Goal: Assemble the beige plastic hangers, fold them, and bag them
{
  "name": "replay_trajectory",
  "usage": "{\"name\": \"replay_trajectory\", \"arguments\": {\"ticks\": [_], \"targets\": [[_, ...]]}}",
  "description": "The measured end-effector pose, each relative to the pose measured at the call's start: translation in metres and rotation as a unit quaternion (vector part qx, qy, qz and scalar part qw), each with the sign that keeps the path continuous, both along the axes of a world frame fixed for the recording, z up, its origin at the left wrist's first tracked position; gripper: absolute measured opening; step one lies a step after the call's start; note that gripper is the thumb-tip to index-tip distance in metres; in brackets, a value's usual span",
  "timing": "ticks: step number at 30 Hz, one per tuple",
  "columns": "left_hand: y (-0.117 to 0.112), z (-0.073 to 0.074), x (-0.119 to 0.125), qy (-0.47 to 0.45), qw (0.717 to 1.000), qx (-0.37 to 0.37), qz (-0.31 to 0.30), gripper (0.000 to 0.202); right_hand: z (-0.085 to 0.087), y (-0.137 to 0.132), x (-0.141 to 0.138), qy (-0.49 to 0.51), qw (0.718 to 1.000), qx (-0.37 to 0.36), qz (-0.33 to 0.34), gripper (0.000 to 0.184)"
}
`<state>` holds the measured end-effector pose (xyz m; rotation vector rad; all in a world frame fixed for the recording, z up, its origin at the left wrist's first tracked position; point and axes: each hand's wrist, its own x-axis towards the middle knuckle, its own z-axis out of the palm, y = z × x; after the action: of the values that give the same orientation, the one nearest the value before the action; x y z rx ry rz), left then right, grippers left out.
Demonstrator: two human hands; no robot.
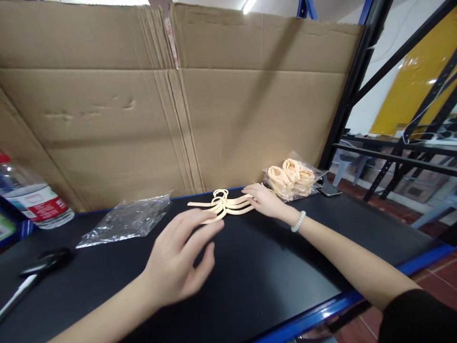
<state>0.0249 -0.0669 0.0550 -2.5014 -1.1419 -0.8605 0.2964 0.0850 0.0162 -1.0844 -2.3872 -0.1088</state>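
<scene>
**Black table, cream hangers, two bare hands**

Cardboard sheets, creased and taped, stand as a wall behind a black table with a blue front edge. A small stack of cream plastic hangers lies flat near the table's back edge, close to the cardboard, hooks bunched together at the top.

The right hand rests palm down on the right end of the hangers. Its fingers are stretched out across the arms rather than curled round them, and a white bracelet circles the wrist. The left hand hovers nearer the camera, open, fingers spread and holding nothing. Its fingertips reach the left arm of the hangers (whether they touch it cannot be told). The hangers thus lie between the two hands, just ahead of the left and under the fingers of the right.

Just beyond the right hand sits a clear bag of folded hangers, with a dark phone beside it. Left of the loose stack lies a crumpled empty bag. Farther left, at the table's edge, is a water bottle with a red label.
</scene>
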Motion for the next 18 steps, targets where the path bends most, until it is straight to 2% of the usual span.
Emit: {"name": "replay_trajectory", "arguments": {"ticks": [3, 6, 9, 14, 18], "targets": [[0.045, -0.016, -0.007, 0.011, 0.999, -0.033, 0.007, 0.037, 0.012, 0.002, 0.028, 0.000, 0.999, -0.013, -0.029, 0.033], [0.067, -0.034, -0.022, 0.030, 0.997, -0.069, 0.036, 0.036, 0.016, -0.002, 0.047, -0.019, 0.999, -0.019, -0.035, 0.030], [0.071, -0.045, -0.032, 0.052, 0.993, -0.096, 0.054, 0.034, 0.014, -0.007, 0.056, -0.047, 0.999, -0.012, -0.020, 0.030], [0.071, -0.050, -0.033, 0.040, 0.991, -0.115, 0.059, 0.032, 0.011, -0.005, 0.060, -0.134, 0.991, -0.005, -0.016, 0.030], [0.073, -0.052, -0.034, 0.032, 0.991, -0.115, 0.054, 0.029, 0.006, -0.003, 0.058, -0.146, 0.989, 0.000, -0.024, 0.017]]}}
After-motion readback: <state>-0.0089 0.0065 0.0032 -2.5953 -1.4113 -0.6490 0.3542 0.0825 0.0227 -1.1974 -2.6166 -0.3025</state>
